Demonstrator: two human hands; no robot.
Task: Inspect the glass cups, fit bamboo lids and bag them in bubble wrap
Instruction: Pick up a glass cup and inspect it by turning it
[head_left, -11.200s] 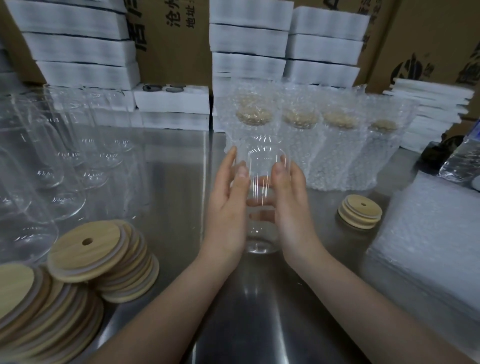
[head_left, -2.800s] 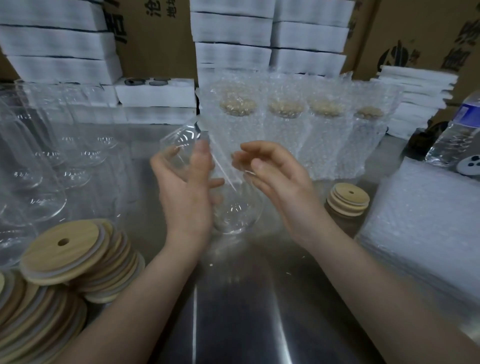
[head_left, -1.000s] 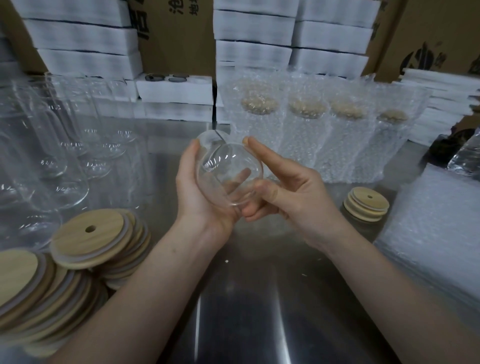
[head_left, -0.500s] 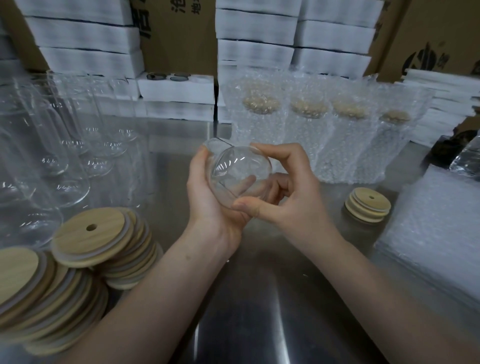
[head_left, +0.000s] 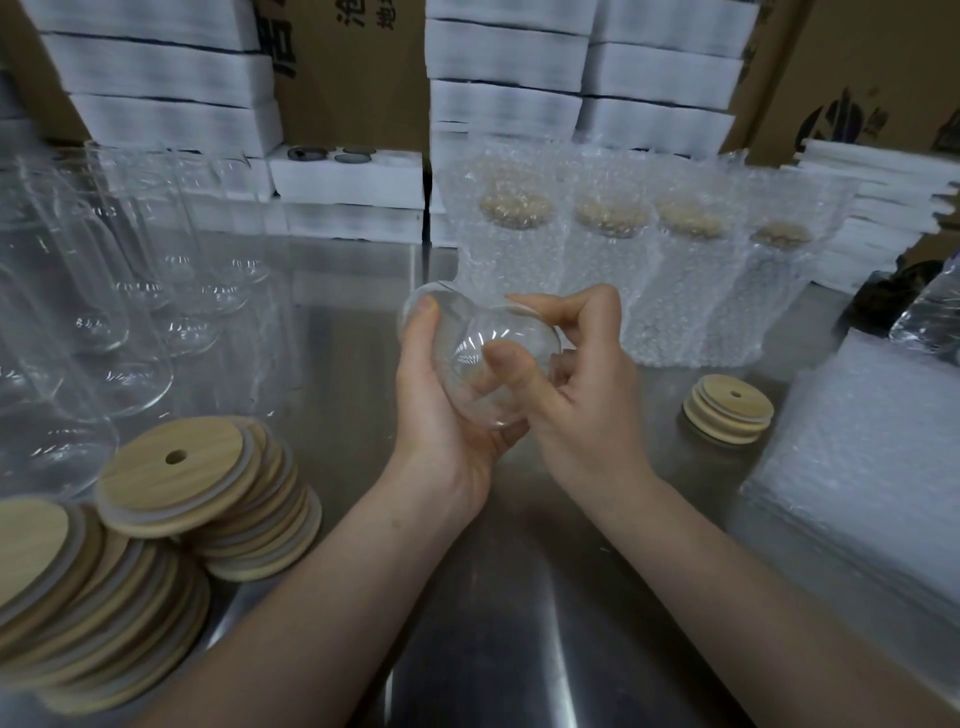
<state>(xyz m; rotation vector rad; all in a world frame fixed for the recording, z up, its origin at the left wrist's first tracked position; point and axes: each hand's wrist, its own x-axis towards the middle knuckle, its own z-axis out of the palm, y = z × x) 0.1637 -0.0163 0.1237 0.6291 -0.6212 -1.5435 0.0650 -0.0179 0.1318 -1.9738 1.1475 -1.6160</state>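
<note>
A clear glass cup (head_left: 475, 345) lies tilted on its side above the steel table (head_left: 509, 613), its base turned toward me. My left hand (head_left: 441, 415) cradles it from below, fingers curled round its wall and thumb on top. My right hand (head_left: 576, 384) grips the base end, thumb across the bottom and fingers curled over the far side. Bamboo lids with straw holes (head_left: 171, 467) are heaped at the near left. A small lid stack (head_left: 727, 408) sits at the right.
Several bare glass cups (head_left: 104, 312) stand at the left. Several lidded cups in bubble-wrap bags (head_left: 613, 260) line the back. A pile of bubble-wrap bags (head_left: 872, 467) lies at the right. White foam trays (head_left: 509, 67) and cardboard boxes close the rear.
The cup has stayed tilted between both hands. My right thumb has slid across its base and the fingers have curled further over the far side.
</note>
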